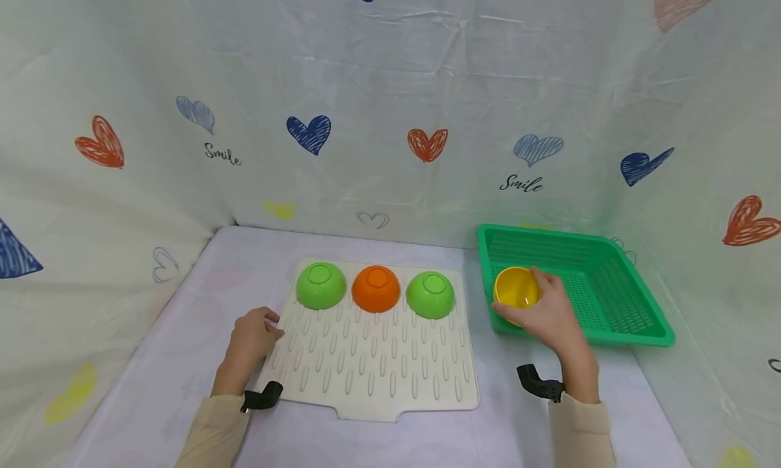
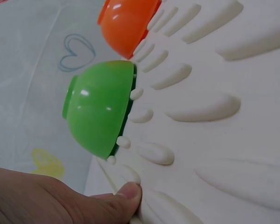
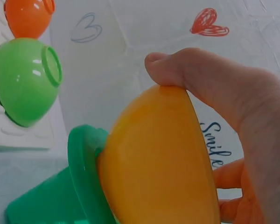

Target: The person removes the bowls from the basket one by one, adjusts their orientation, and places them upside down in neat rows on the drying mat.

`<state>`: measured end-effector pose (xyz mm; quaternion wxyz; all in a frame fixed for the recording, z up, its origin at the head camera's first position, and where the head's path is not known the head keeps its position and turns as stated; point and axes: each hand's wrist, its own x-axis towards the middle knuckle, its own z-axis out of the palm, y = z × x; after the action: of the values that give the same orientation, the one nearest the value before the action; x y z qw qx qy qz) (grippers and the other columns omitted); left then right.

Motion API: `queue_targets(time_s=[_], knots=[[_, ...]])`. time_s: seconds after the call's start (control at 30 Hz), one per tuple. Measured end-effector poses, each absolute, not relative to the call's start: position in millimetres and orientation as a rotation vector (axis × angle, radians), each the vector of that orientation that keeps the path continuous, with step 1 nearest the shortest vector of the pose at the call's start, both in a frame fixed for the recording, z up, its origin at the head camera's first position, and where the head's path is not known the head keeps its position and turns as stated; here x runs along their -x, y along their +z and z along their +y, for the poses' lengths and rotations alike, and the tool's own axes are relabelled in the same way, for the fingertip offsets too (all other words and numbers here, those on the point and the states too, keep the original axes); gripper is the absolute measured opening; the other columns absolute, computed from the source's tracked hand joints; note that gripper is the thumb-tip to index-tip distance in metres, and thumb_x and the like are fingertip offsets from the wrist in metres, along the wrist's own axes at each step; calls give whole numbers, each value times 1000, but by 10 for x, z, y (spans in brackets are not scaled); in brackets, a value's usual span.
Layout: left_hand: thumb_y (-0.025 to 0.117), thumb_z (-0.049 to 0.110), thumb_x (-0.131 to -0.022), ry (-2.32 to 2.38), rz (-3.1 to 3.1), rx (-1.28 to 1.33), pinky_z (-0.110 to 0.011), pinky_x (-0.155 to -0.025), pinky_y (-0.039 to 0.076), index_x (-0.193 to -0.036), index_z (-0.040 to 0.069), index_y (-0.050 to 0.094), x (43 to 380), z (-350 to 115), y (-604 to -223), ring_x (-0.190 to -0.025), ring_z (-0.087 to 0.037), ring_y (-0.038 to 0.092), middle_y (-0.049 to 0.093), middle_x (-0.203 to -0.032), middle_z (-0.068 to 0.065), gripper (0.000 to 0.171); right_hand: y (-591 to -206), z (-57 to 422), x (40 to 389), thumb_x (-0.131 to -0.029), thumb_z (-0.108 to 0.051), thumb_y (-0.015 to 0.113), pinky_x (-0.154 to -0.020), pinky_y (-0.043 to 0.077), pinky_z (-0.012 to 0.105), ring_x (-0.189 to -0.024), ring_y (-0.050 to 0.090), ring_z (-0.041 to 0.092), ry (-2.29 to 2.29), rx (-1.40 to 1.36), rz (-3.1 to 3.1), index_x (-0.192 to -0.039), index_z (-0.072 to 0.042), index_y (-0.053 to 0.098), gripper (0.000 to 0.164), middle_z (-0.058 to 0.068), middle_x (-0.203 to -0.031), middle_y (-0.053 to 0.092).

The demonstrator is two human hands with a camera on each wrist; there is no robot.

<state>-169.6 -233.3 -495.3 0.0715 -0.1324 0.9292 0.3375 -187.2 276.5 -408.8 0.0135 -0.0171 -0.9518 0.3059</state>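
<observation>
My right hand holds a yellow bowl by its rim, at the left side of a green plastic basket. In the right wrist view the thumb lies on the rim of the bowl, which overlaps the basket's edge. My left hand pinches the left edge of a cream ridged drying mat; its thumb presses the top side, other fingers hidden. Upside down along the mat's far side stand a green bowl, an orange bowl and another green bowl.
A pale cloth covers the table under the mat and basket. Behind and at both sides hangs a white curtain printed with hearts. Black wrist mounts sit at both sleeves.
</observation>
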Motion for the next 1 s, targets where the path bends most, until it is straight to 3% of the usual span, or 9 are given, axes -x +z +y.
queue_targets(time_s=[0.77, 1.0], knots=[[72, 6, -92, 1029, 2848, 403, -45, -70, 55, -115, -10, 65, 1635, -2327, -5003, -82, -31, 68, 72, -95, -22, 28, -4145, 2032, 1449, -74, -50, 90, -101, 49, 67, -139, 39, 48, 1012, -31, -2809, -159, 0, 33, 114, 24, -160, 30], [67, 19, -97, 1018, 2813, 370, -49, -77, 56, -128, -12, 60, 1556, -2279, -4928, -94, -37, 68, 69, -109, -28, 45, -4364, 1704, 1370, -69, -50, 92, -101, 51, 64, -137, 46, 46, 1083, -131, -2837, -157, -2, 38, 114, 20, -160, 32]])
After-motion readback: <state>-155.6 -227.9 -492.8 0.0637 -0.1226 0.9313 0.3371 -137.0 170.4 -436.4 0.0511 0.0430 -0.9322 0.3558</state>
